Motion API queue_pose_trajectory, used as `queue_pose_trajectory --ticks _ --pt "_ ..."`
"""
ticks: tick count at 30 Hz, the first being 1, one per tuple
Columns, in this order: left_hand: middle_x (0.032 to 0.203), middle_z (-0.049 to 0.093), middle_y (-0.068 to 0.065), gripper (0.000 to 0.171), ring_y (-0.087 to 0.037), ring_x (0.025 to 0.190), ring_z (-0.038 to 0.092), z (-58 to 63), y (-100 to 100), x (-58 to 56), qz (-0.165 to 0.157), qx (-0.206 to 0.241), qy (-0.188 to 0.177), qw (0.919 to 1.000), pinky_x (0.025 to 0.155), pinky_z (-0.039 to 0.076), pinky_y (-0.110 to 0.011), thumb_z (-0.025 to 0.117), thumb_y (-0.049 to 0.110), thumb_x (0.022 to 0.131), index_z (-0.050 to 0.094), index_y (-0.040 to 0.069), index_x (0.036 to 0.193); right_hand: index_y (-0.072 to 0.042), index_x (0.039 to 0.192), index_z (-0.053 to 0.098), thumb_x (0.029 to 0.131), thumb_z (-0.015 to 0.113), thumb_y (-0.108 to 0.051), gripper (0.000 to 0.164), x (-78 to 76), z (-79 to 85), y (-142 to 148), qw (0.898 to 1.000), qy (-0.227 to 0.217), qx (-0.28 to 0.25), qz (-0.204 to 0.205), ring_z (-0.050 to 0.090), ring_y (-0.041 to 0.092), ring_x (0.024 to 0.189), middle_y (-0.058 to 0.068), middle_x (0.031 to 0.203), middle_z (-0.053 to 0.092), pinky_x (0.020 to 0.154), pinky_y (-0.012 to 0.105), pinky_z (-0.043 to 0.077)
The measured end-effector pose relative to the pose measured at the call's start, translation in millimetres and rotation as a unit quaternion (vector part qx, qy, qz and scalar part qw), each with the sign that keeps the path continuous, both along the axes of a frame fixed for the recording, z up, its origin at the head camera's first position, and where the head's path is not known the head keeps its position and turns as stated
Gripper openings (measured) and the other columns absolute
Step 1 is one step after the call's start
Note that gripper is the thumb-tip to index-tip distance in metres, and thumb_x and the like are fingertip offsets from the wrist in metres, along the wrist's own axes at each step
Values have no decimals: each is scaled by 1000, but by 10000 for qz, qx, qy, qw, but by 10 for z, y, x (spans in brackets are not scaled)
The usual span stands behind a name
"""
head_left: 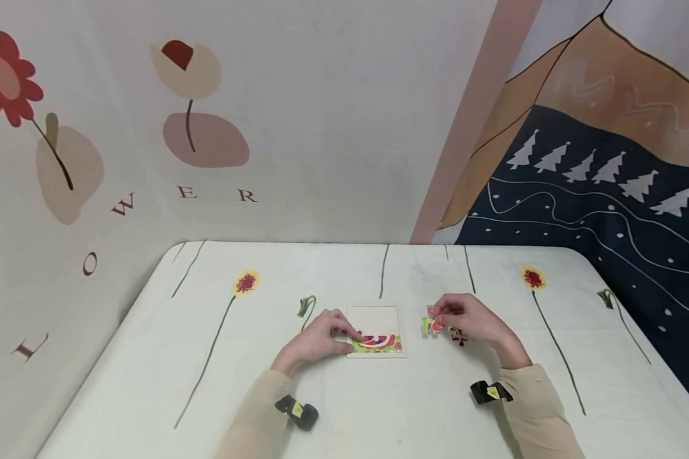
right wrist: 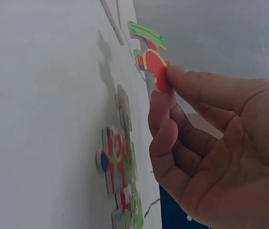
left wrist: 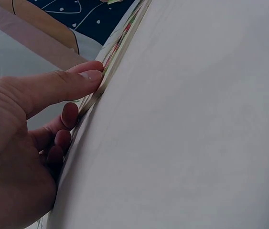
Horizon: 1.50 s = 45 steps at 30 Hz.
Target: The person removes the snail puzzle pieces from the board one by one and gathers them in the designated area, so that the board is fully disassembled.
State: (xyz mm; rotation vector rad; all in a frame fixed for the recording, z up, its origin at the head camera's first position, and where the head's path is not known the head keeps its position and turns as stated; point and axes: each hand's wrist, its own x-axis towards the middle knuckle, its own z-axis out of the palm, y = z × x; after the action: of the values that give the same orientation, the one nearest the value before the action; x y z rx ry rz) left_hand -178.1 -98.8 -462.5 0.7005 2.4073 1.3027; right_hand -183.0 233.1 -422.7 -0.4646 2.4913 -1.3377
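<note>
A shallow puzzle tray (head_left: 374, 356) lies flat on the table, with joined, fruit-coloured pieces (head_left: 379, 344) filling its lower part. My left hand (head_left: 321, 335) is at the tray's left side. Its thumb (left wrist: 84, 82) and index finger press on the board near the edge, while the other fingers bend beside it. To the right of the tray, my right hand (head_left: 467, 317) pinches a red and green puzzle piece (right wrist: 154, 64) between thumb and fingertips, raised over the table. Below that hand, several loose puzzle pieces (right wrist: 115, 157) lie close together, partly hidden by it in the head view.
The white tablecloth (head_left: 207, 382) carries printed flowers and stems. At the back, a patterned cloth (head_left: 333, 127) rises behind the table, and a dark blue printed part (head_left: 580, 191) hangs at the right. Black camera straps (head_left: 298, 411) sit on both wrists.
</note>
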Motion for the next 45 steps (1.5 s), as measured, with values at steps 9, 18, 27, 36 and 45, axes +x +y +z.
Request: queue_pose_trajectory --ticks 9,18,27,36,45 --pt "95 56 7 20 -18 97 43 4 5 3 -9 9 9 10000 85 34 -40 75 5 80 78 17 95 0 92 65 90 63 -4 4 23 -40 84 9992 -22 337 -211 49 18 73 4 82 58 60 26 41" --pt "94 56 6 19 -18 97 43 11 4 4 19 -8 -12 10000 84 34 -39 75 5 79 78 16 95 1 93 65 90 64 -2 5 36 -80 129 9996 95 263 -105 50 19 73 5 82 59 60 26 41" --pt "94 56 7 19 -18 96 43 -5 -2 0 -20 41 35 10000 84 34 -39 75 6 79 78 17 95 1 91 66 89 66 -4 5 36 -111 105 9988 -23 339 -362 46 19 71 4 78 55 58 26 37" --pt "94 56 7 19 -18 96 43 5 -3 8 -2 44 10 10000 84 34 -39 75 5 79 78 17 95 -1 89 67 88 67 -5 4 23 -138 76 9961 -170 582 -641 45 18 70 4 77 54 58 28 37" --pt "94 56 7 19 -18 96 43 5 0 9 -7 49 9 10000 84 34 -39 75 6 80 78 17 95 -1 88 68 87 68 -5 4 2 -161 75 9946 -153 784 -668 46 18 70 3 76 55 59 29 37"
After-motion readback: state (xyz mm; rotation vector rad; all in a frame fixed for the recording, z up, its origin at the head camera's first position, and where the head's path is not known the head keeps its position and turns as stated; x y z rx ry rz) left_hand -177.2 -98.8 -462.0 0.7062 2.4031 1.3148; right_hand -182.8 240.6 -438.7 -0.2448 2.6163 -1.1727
